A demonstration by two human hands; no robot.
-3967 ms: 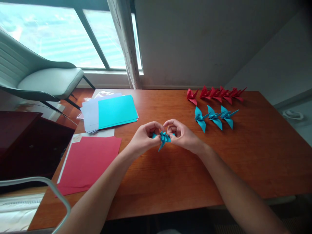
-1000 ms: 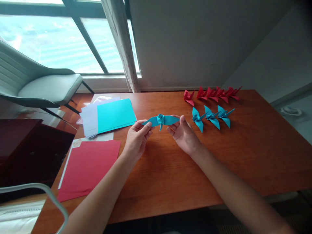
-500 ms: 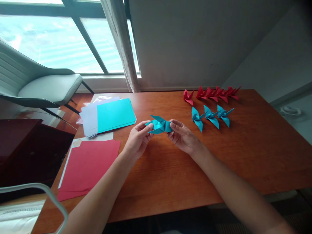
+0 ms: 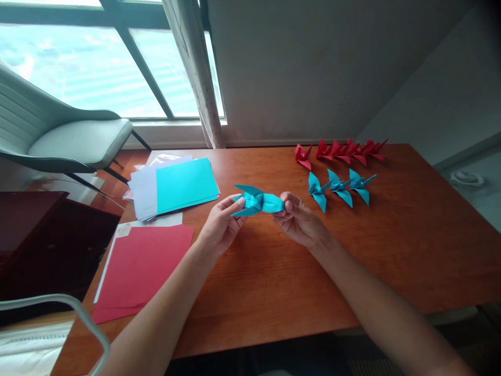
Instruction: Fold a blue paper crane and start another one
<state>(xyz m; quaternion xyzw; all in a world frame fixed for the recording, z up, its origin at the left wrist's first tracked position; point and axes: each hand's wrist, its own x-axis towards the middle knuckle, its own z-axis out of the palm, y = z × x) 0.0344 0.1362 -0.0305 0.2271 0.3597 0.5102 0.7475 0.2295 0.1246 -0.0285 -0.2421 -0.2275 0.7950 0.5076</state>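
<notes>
A blue paper crane [image 4: 258, 201] hangs just above the wooden table [image 4: 274, 282], held between both my hands. My left hand [image 4: 219, 225] pinches its left wing tip with thumb and fingers. My right hand [image 4: 299, 219] is closed on the right wing tip. The crane's wings lie spread sideways, its folded body bunched in the middle.
Three finished blue cranes [image 4: 340, 188] stand in a row to the right, with several red cranes [image 4: 340, 150] behind them. Red paper sheets [image 4: 141, 266] lie at the left front, a stack of blue and pale sheets [image 4: 174, 185] behind. A grey chair [image 4: 70, 136] stands by the window.
Four seconds ago both hands worked the crane close together near the table. They since lifted it and pulled the wings apart; in the last half second the right hand slid out along the right wing.
</notes>
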